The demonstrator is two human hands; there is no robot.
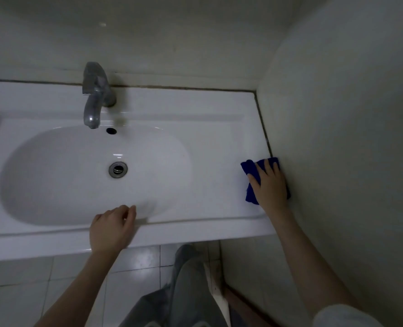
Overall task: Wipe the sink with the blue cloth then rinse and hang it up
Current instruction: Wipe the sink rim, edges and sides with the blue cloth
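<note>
Slippage is your main worry. Your right hand (270,185) lies flat with fingers straight, pressing the blue cloth (248,168) onto the right-hand ledge of the sink (195,107), hard against the wall (337,114). No finger curls round the cloth, so a quick stroke may leave it bunched behind your palm or push it off the front edge to the floor. The dark seam (263,123) along the wall could snag a corner or smear grime onto the white. Your left hand (112,226) rests on the front rim, loosely curled and holding nothing. If the glaze is wet and you lean hard, it may slide.
</note>
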